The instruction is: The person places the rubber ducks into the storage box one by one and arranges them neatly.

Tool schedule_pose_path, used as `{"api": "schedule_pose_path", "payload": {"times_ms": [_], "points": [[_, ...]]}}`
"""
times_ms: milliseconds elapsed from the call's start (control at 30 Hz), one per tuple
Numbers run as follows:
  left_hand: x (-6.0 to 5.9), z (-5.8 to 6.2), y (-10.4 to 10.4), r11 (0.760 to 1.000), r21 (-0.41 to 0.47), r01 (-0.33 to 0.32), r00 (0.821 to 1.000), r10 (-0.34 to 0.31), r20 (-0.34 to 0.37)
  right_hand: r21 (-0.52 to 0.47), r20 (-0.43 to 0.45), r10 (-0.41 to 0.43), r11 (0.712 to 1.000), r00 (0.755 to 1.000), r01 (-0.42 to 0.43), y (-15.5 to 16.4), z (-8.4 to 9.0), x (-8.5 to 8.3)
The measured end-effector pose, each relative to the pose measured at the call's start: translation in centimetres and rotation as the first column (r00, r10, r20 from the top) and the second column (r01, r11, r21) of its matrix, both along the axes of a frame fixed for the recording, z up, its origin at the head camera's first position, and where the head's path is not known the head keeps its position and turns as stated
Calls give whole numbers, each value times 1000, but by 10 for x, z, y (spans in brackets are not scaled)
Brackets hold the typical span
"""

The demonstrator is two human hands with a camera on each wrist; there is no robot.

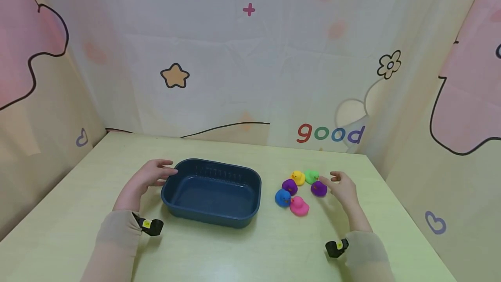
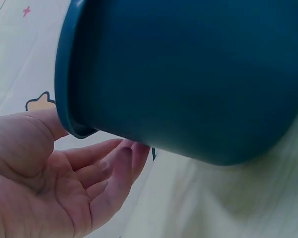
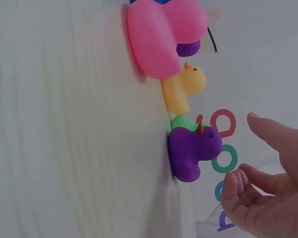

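We see two bare hands over a pale bench (image 1: 223, 256), with a dark blue basin (image 1: 211, 219) sitting upright on it between them, left of the middle. Our left hand (image 1: 150, 174) is at the basin's left end, released rather than clenched, its fingers loosely bent. In the head view a fingertip overlaps the rim near the far left corner; from the left wrist, fingers show beside the outer wall, below the rim. We cannot tell whether they touch it.

To the right of the basin, well apart from our left hand, we have six small toy ducks standing in a loose ring. At the back are a yellow duck (image 1: 298, 178) and a green duck (image 1: 312, 176); on the ring's left side come one purple duck (image 1: 290, 187) and then a blue duck (image 1: 283, 198); a pink duck (image 1: 299, 206) is nearest us. A second purple duck (image 1: 318, 189) stands in front of the green one, on the side of our right hand (image 1: 345, 187). That hand is just beside it, holding nothing: thumb extended, other fingers loosely curled, and the right wrist view shows a gap between them and the duck.
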State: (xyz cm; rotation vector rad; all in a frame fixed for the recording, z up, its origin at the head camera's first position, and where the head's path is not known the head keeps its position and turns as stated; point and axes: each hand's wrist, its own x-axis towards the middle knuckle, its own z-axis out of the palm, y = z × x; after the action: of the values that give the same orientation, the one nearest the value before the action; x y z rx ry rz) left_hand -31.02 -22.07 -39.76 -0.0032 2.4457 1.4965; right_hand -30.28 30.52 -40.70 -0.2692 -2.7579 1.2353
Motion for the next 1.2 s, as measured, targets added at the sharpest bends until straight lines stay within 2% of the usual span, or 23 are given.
{"api": "schedule_pose_path", "payload": {"times_ms": [233,700,867,1200], "points": [[2,-2,-1,1000,14,3,1000,-3,2,-4,59,-3,1000,998,4,0,-9,-3],[1,-6,-2,999,28,-33,999,33,2,0,153,20,1000,988,-21,-2,-19,-14],[-1,-6,-1,999,33,-30,1000,31,-5,6,147,17,1000,989,-18,-3,-17,-15],[3,-7,-3,999,38,-23,1000,24,-19,28,122,20,999,992,-24,-5,-20,-11]]}}
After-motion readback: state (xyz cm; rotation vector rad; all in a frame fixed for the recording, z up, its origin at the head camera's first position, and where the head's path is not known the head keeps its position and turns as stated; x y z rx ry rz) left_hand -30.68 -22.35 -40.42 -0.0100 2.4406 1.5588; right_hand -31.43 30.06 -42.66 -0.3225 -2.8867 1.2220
